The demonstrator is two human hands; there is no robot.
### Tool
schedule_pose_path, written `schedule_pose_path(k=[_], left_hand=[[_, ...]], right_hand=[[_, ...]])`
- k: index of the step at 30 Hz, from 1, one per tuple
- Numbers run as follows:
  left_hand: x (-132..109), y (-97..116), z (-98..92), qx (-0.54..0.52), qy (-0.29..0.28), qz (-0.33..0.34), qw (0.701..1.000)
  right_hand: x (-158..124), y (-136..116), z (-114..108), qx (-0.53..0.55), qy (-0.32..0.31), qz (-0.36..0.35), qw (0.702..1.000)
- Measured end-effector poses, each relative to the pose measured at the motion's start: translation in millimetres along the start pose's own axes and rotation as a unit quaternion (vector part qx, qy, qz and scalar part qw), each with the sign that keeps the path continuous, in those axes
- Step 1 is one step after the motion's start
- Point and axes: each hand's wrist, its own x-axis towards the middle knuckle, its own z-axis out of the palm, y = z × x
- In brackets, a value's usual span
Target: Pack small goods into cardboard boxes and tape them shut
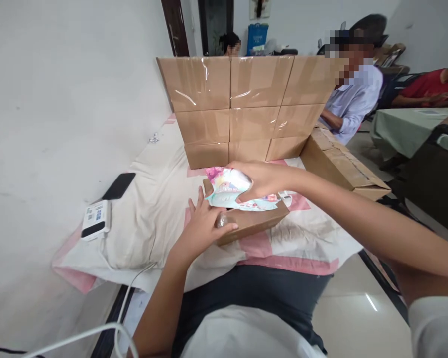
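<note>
A small brown cardboard box [256,223] lies on the cloth in front of me. My right hand [259,179] grips a soft plastic packet [227,186], white, pink and pale blue, over the top of the box. The packet hides much of the box's opening. At the box's left end, my left hand [207,216] rests with its fingers spread and its thumb along the near side. A small clear, shiny patch [222,219] shows between the thumb and index finger; I cannot tell what it is.
Behind the box stands a tall taped cardboard panel [254,109], with a cardboard flap [343,159] to its right. A black phone [119,185], a white device [96,219] and a white cable [134,273] lie left. Several people sit beyond; one wears a light shirt [358,99].
</note>
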Motion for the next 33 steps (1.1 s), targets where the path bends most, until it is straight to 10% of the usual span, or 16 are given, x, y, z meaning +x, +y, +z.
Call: schedule_pose_path(k=[6, 11, 16, 28, 33], left_hand=[[-23, 5, -3.5, 0.026, 0.047, 0.150, 0.987], [-29, -8, 4.0, -0.090, 0.020, 0.301, 0.949], [-31, -18, 14.2, -0.084, 0.066, 0.287, 0.952], [-29, -18, 23.1, -0.107, 0.118, 0.298, 0.941], [-29, -24, 26.2, -0.207, 0.118, 0.279, 0.930]], right_hand=[[-7, 0, -40, 0.062, 0.069, -0.031, 0.995], [-1, 6, -12, 0.087, 0.042, -0.043, 0.994], [14, 6, 39, -0.054, -0.100, -0.027, 0.993], [43, -13, 93, -0.229, -0.202, 0.079, 0.949], [34, 0, 70, -0.128, -0.185, 0.062, 0.972]])
